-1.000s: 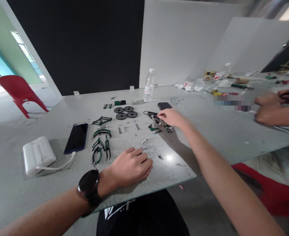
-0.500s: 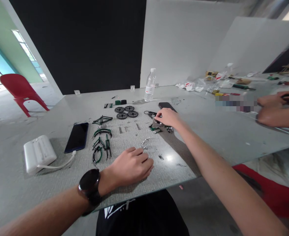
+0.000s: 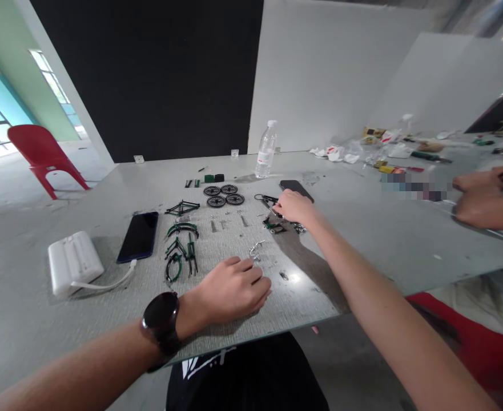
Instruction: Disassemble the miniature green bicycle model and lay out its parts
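Note:
My left hand point(image 3: 232, 290) rests closed on the table near its front edge, fingers curled under; whatever it may hold is hidden. Just beyond its knuckles lies a curved silvery part point(image 3: 256, 249). My right hand point(image 3: 293, 206) reaches down to a cluster of small parts, fingertips pinched on something too small to name. Green and black pieces point(image 3: 274, 226) lie just below those fingers. Several black spoked wheels point(image 3: 225, 195) sit left of it. Further left are a thin dark frame point(image 3: 183, 208), curved green-black parts point(image 3: 182, 229) and a fork-like piece point(image 3: 192, 254).
A white power bank point(image 3: 75, 264) is cabled to a phone point(image 3: 138, 237) on the left. A second phone point(image 3: 297, 189) and a water bottle point(image 3: 266, 149) stand or lie beyond my right hand. Another person's hands point(image 3: 478, 197) are at the right, near wrappers point(image 3: 334, 153).
The whole view has shifted slightly, so the table items appear a little further right. Both hands stay in nearly the same places on the table.

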The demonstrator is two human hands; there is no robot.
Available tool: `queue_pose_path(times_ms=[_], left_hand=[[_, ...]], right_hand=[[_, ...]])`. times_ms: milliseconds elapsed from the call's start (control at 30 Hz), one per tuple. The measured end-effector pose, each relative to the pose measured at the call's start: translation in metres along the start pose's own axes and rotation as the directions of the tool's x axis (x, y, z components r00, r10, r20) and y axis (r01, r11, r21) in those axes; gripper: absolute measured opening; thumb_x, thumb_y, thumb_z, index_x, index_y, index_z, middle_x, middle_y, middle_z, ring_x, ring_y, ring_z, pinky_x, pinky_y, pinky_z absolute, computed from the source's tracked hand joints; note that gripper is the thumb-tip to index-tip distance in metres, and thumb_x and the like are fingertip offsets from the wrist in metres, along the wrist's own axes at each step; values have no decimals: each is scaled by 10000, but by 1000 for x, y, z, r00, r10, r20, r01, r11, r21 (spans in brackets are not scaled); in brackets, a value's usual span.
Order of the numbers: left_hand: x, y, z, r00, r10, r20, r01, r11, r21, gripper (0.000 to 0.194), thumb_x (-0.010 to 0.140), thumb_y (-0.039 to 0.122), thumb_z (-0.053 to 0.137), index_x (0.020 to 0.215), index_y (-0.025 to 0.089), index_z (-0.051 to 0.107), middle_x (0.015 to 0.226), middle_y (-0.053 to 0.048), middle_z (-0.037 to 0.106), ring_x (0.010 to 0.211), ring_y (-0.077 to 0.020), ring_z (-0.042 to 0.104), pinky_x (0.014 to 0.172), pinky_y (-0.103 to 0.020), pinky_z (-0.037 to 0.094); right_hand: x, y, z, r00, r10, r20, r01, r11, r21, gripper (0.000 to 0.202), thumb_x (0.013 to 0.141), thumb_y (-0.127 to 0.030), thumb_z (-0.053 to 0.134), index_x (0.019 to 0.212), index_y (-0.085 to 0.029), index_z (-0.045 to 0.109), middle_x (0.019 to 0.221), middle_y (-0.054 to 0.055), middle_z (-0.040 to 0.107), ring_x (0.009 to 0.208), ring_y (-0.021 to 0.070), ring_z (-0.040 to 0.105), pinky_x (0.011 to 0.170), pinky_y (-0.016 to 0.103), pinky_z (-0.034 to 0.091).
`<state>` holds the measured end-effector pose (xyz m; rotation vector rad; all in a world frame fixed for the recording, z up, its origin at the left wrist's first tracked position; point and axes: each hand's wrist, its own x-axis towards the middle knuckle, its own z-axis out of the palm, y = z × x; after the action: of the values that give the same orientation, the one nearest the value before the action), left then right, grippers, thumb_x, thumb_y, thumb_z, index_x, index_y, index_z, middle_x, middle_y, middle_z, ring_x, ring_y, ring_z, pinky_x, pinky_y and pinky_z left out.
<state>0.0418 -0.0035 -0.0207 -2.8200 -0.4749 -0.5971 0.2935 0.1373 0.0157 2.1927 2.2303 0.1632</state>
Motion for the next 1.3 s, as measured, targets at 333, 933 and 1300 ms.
queue_pose_path(times_ms=[333,933,1300], left_hand=[[-1,-1,2,1000,5,12,-5,1000,13,162,982,239,496,858,177,579,776,-22,601,757,-183,554,630,-324,413],[-2,-1,5,1000,0,21,0,1000,-1,148,985,245,507,880,170,580,803,-26,612,773,-177,563,627,-318,413],[-3,-1,7,1000,-3,-1,3,1000,12,167,990,256,498,858,180,565,778,-12,591,756,-174,549,621,-318,398]], right_hand=[[-5,0,-2,996,-12,-92,4,996,-86,376,1000,-322,398,1069,-122,709,1211,218,588,1082,333,572,826,415,469],[16,26,14,994,-66,-87,75,992,105,109,878,-329,641,864,-245,708,1032,73,703,929,230,621,697,321,415],[19,25,17,993,-91,-73,99,989,107,111,898,-326,611,916,-258,697,1022,71,702,939,228,625,665,304,400]])
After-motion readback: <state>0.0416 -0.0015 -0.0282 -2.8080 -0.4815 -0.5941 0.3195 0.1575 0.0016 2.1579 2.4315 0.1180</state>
